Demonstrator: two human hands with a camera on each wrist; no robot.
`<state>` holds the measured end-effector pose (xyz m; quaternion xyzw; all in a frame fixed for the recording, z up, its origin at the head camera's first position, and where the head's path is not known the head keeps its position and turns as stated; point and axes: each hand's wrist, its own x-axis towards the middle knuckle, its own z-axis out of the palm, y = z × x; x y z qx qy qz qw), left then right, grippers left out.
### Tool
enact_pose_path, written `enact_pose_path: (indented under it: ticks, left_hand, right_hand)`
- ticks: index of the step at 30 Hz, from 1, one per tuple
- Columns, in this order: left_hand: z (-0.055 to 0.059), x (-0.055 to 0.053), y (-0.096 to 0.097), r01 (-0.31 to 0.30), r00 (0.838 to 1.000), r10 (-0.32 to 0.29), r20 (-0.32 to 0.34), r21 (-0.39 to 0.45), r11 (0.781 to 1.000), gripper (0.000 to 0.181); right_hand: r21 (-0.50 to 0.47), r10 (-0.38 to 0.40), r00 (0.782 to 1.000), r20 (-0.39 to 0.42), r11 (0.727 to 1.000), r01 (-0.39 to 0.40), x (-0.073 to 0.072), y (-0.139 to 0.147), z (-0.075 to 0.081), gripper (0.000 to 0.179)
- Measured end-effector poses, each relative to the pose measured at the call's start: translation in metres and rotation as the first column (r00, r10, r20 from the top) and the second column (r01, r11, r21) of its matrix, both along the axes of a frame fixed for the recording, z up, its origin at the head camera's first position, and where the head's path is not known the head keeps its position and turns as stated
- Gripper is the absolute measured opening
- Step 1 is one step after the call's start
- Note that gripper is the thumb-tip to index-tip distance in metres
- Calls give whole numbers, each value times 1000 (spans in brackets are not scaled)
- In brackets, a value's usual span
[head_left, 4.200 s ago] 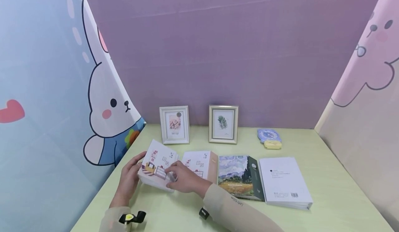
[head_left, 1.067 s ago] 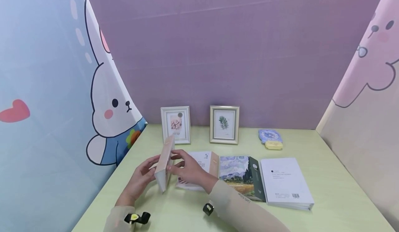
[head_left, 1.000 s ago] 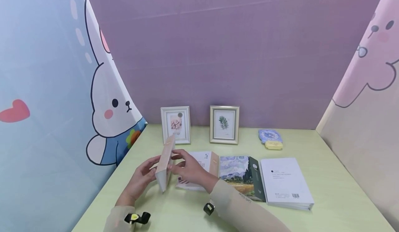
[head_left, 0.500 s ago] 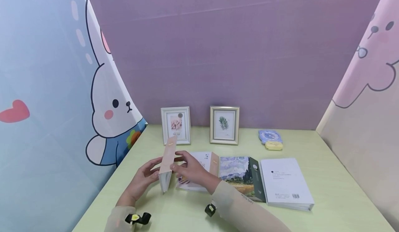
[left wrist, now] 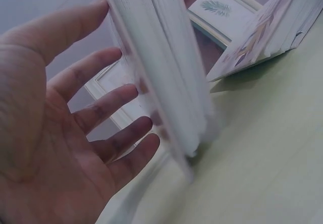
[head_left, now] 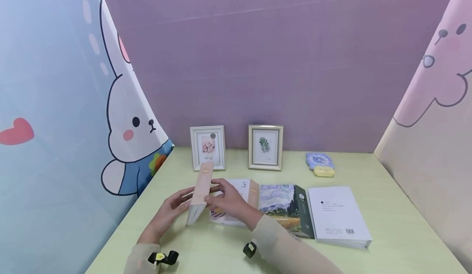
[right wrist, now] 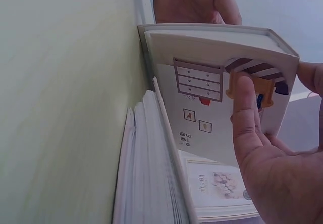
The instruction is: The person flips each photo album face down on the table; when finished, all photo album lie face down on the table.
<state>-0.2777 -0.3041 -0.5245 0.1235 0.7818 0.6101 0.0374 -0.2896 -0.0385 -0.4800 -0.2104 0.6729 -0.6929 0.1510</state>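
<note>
A photo album [head_left: 202,186] with a peach spine is tilted up between my hands, spine upward and page edges hanging down. In the right wrist view its white cover [right wrist: 202,115] shows a printed dresser and small pictures. My right hand [head_left: 234,202] holds it, thumb at the spine and fingers along this cover. My left hand [head_left: 166,214] is on the other side; in the left wrist view its fingers are spread, fingertips right at the cover. A matching album [head_left: 253,192] lies just to the right, partly hidden behind my right hand.
Further right on the table [head_left: 398,220] lie an album with a landscape painting [head_left: 278,206] and a white one [head_left: 337,214]. Behind stand a white picture frame [head_left: 207,148] and a gold-edged frame [head_left: 265,147]. A blue and yellow item [head_left: 319,163] lies at the back right.
The album has been turned from cover-up to standing with its spine up. Over the last second its spine has swung slightly right and shows more. The other things have stayed put.
</note>
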Motion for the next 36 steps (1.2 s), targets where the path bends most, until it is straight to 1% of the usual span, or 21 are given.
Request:
enact_pose_path:
  ticks: [6,11,16,27,30,33,36]
  left_hand:
    - [-2,-1,-1,-31,999,31,-21,-31,999,44]
    - [-1,-1,-2,-42,998,40,-38,-37,998,45]
    - [-1,-1,-4,-54,998,52,-37,-52,997,46]
    - [-2,-1,-6,-79,996,77,-35,-67,995,46]
    - [-3,-1,-7,-91,995,88,-37,-90,992,46]
    - [-4,-1,-8,-105,994,102,-33,-109,988,47]
    - [-4,-1,-9,-107,994,103,-41,-111,988,46]
  right_hand:
    - [9,-8,1000,4,1000,8,-1,1,-2,72]
    - [47,-14,999,-34,999,16,-2,3,-4,74]
    - [72,-33,997,-73,997,38,-2,4,-4,74]
    - [171,-46,992,-121,983,67,0,4,-3,76]
    - [190,-45,989,-140,979,72,1,4,-3,76]
    - [190,-42,987,-153,979,71,0,3,-2,71]
    - [203,-47,987,-152,976,78,0,2,-3,68]
